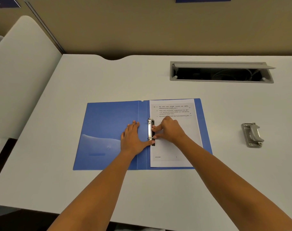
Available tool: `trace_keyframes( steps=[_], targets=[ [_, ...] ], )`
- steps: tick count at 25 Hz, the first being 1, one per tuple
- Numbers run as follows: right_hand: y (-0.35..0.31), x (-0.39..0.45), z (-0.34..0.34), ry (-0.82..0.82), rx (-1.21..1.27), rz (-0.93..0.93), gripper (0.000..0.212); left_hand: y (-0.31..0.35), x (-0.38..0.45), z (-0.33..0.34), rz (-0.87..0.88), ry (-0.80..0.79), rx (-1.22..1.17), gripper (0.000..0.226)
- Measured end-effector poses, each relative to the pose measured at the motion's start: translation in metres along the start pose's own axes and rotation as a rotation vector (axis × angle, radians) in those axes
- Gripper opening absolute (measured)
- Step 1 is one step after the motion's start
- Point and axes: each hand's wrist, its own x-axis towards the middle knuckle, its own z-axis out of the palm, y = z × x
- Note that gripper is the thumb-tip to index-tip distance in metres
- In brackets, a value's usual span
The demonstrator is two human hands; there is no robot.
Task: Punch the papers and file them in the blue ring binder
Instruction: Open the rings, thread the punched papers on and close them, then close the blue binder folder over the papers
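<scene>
Two bare hands work at the middle of an open blue plastic ring binder (pixel 108 130) lying flat on a pale grey desk (pixel 58 180). The left hand (pixel 132 139) rests palm down on the inside of the binder's left cover, fingers straight and close together, its thumb stretched right to touch the near end of the silver two-ring metal clip (pixel 150 130) at the spine. The right hand (pixel 171 130) lies on a white printed sheet of paper (pixel 175 154) that sits on the binder's right cover, its left edge at the clip; the fingers are bent, with fingertips (pixel 154 129) pressing at the paper's edge right beside the rings. Whether those fingers pinch the clip itself or only press the paper cannot be told. Lines of dark print run across the far part of the sheet, and a small footer shows near its near edge. A grey metal hole punch (pixel 252 135) sits well apart to the right of the binder. At the far right of the desk, a grey rectangular cable hatch (pixel 222 72) stands with its lid raised. A white padded chair back (pixel 22 72) stands at the left.
</scene>
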Motion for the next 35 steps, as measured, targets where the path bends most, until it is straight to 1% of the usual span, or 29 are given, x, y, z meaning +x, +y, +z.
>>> trace_keyframes(
  steps=[3, 5, 8, 12, 14, 16, 17, 19, 21, 23, 25, 27, 29, 30, 32, 35],
  targets=[
    [-0.009, 0.000, -0.003, 0.017, -0.130, 0.020, 0.032, 0.002, 0.001, -0.001, -0.008, -0.006, 0.014, 0.108],
    [-0.015, 0.000, 0.001, 0.025, -0.173, 0.061, 0.030, 0.003, 0.001, -0.002, -0.007, -0.004, 0.016, 0.108],
    [-0.019, -0.003, 0.003, 0.027, -0.169, 0.092, 0.027, 0.005, 0.000, -0.002, -0.015, -0.027, 0.008, 0.109],
    [-0.019, -0.010, 0.001, 0.002, -0.119, 0.047, 0.024, 0.007, -0.003, -0.004, -0.011, -0.027, -0.002, 0.108],
    [-0.020, -0.011, 0.002, 0.000, -0.131, 0.026, 0.029, 0.001, -0.009, -0.005, 0.065, 0.014, 0.009, 0.095],
    [-0.022, -0.012, 0.006, 0.000, -0.128, 0.014, 0.034, -0.010, -0.017, -0.009, 0.113, 0.099, -0.075, 0.076],
    [-0.023, -0.012, 0.008, 0.002, -0.117, 0.012, 0.036, -0.016, -0.020, -0.013, 0.099, 0.161, -0.133, 0.067],
    [-0.022, -0.012, 0.013, 0.005, -0.072, 0.012, 0.040, -0.029, -0.020, -0.023, 0.025, 0.284, -0.195, 0.052],
    [-0.021, -0.015, 0.018, 0.016, -0.024, 0.012, 0.042, -0.041, -0.017, -0.035, -0.077, 0.354, -0.166, 0.044],
    [-0.020, -0.018, 0.021, 0.047, 0.063, -0.003, 0.044, -0.057, -0.011, -0.047, -0.206, 0.364, -0.082, 0.046],
    [-0.016, -0.025, 0.022, 0.127, 0.243, 0.006, 0.048, -0.073, -0.007, -0.059, -0.348, 0.342, -0.020, 0.053],
    [-0.006, -0.031, 0.024, 0.280, 0.434, 0.082, 0.049, -0.088, -0.003, -0.070, -0.481, 0.287, 0.013, 0.060],
    [0.009, -0.035, 0.026, 0.470, 0.515, 0.228, 0.051, -0.101, 0.002, -0.079, -0.540, 0.215, 0.037, 0.062],
    [0.018, -0.037, 0.027, 0.549, 0.491, 0.314, 0.052, -0.106, 0.004, -0.082, -0.545, 0.195, 0.041, 0.061],
    [0.032, -0.041, 0.026, 0.633, 0.370, 0.491, 0.056, -0.114, 0.007, -0.088, -0.565, 0.183, 0.031, 0.063],
    [0.043, -0.046, 0.028, 0.637, 0.198, 0.749, 0.066, -0.120, 0.009, -0.096, -0.637, 0.182, -0.029, 0.065]
  ],
)
